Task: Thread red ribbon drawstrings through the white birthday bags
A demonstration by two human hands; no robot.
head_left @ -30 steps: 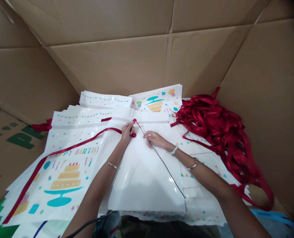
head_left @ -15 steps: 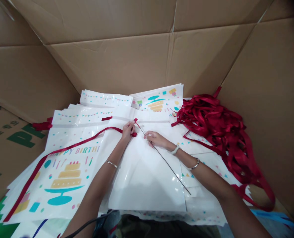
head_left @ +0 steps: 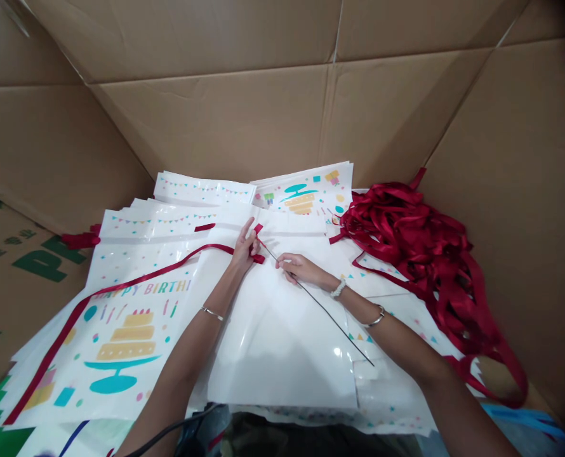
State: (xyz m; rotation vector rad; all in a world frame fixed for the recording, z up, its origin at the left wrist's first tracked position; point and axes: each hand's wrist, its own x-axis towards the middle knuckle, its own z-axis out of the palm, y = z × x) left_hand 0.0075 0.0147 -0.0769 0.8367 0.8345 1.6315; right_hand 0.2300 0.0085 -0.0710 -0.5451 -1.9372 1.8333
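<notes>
My right hand (head_left: 302,269) is closed around a thin dark rod (head_left: 332,325), which slants from upper left to lower right. Its upper end meets a short end of red ribbon (head_left: 258,228) beside my left hand (head_left: 245,246). The left thumb and curled fingers pinch the ribbon there, while the index finger points up. From this hand a long red ribbon (head_left: 139,279) trails left and down. Beneath both hands lies a blank white sheet (head_left: 282,355), shiny like plastic. Exactly how the rod's tip meets the ribbon is too small to tell.
Printed birthday sheets (head_left: 125,393) lie stacked on the left, with more sheets (head_left: 306,187) behind. A tangled heap of red ribbon (head_left: 406,235) sits on the right. Cardboard walls (head_left: 216,120) rise at the back and both sides. A dark cable (head_left: 168,430) runs below my left forearm.
My left index finger has lifted and straightened upward. The ribbon end by the rod's tip shows more, and the rod's lower end has shifted slightly right and up.
</notes>
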